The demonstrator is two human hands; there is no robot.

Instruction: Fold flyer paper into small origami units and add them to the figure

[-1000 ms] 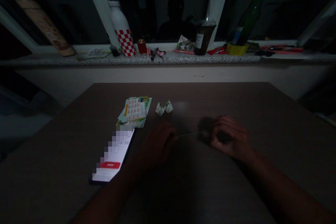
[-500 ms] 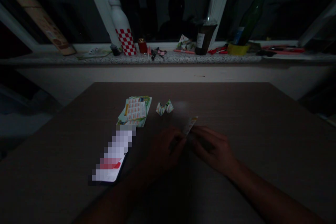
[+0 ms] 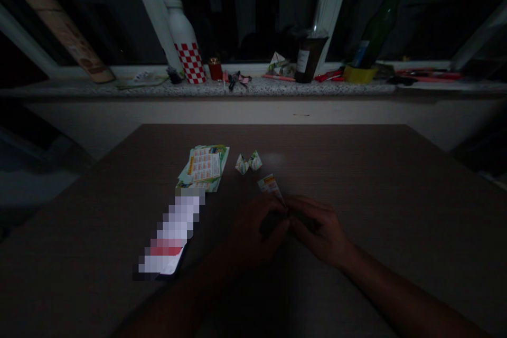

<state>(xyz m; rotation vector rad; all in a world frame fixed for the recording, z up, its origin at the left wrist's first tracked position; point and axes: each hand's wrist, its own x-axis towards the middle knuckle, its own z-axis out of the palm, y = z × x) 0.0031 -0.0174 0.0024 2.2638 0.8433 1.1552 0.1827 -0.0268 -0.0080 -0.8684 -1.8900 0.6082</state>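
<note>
Left hand [image 3: 255, 227]: one, low on the table near its middle, fingers curled toward the right hand, pinching the lower end of the paper strip.
Right hand [image 3: 320, 227]: one, just beside the left, fingertips meeting it, closed on the same end of the strip.
Paper strip [image 3: 270, 186]: one small printed piece, sticking up and away from the fingertips of both hands, tilted to the left, upper end free; lower end hidden among the fingers.
Folded paper shapes [image 3: 248, 162]: two, small and peaked, side by side and touching, just beyond the strip on the table.
Leaflets [image 3: 204, 167]: one loose stack of printed sheets, left of the folded shapes; exact count not readable in the dark.
Phone [image 3: 170, 237]: one, lit screen up, lying lengthwise just below the leaflets, left of the left forearm.
Table [image 3: 376, 179]: one, dark wood grain, carrying all of the above.
Windowsill [image 3: 119, 90]: one speckled ledge behind the table, well apart from the hands.
Bottles on the sill: three made out, namely a white one with red checks [image 3: 185, 42], a dark jar with a label [image 3: 309, 55], and a green one leaning to the right [image 3: 378, 21].
Yellow tape roll [image 3: 356, 74]: one, at the foot of the green bottle.
Small red pot [image 3: 215, 69]: one, right of the checked bottle.
</note>
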